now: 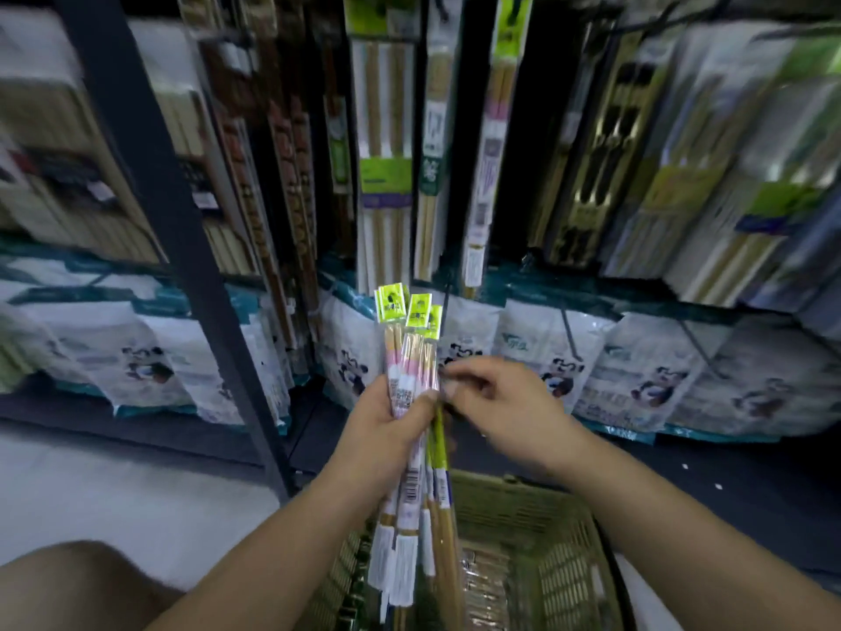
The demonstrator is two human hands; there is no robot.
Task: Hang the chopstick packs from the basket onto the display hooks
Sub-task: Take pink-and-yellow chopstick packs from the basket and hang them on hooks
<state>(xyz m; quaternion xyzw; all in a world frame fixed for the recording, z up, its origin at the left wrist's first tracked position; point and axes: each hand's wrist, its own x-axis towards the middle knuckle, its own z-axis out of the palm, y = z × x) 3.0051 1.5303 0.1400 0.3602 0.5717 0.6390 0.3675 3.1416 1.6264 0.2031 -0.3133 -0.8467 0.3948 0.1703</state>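
The left hand (391, 432) is clasping the likely light, stiff, slick chopstick packs (400, 343) mid-length, a sound hold, while the right hand (500, 403), at 3 o'clock, is pinching one's edge.

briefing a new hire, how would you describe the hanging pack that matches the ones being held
Above the white panda-print bags, find the middle run of hanging chopstick packs. Take the narrow pack just right of the dark-green-labelled pack. Only it shows a lime header over a pink band, like the bundle held up below it.
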